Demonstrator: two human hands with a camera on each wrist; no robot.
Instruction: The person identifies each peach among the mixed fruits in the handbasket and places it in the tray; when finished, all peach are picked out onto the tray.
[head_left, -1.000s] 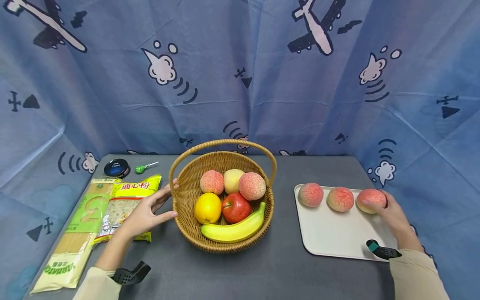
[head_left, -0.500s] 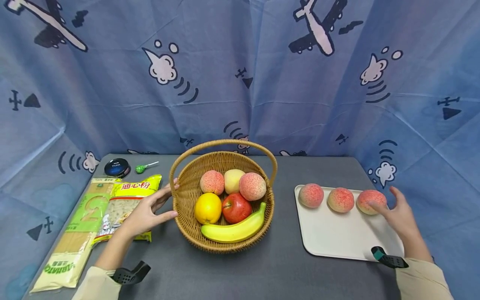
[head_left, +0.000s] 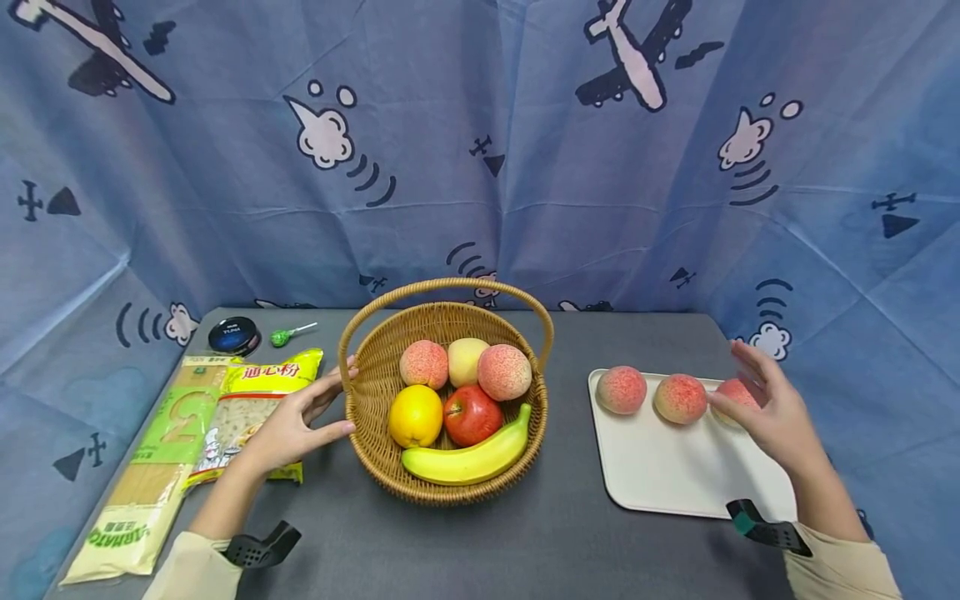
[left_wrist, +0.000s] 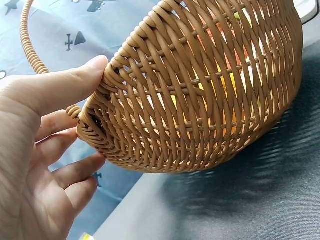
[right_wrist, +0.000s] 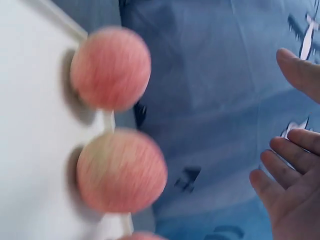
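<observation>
Left: left hand (head_left: 288, 429) with spread fingers braces the basket (head_left: 375, 400) rim; right hand (head_left: 772, 408) hovers open above the tray (head_left: 675, 471).
Three peaches line the tray's far edge, the rightmost peach (head_left: 733, 390) partly hidden; its near half lies bare. Six fruits fill the basket; two pasta packets (head_left: 225, 408) flank its left.

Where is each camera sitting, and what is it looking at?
Head: worn on the head, looks down at the table, wicker basket and white tray; shows both arms, left hand and right hand.
Left wrist: faces the basket's side; shows the thumb and fingers at its rim.
Right wrist: faces peaches on the tray; shows open fingers.
Head and left wrist views share the basket.
</observation>
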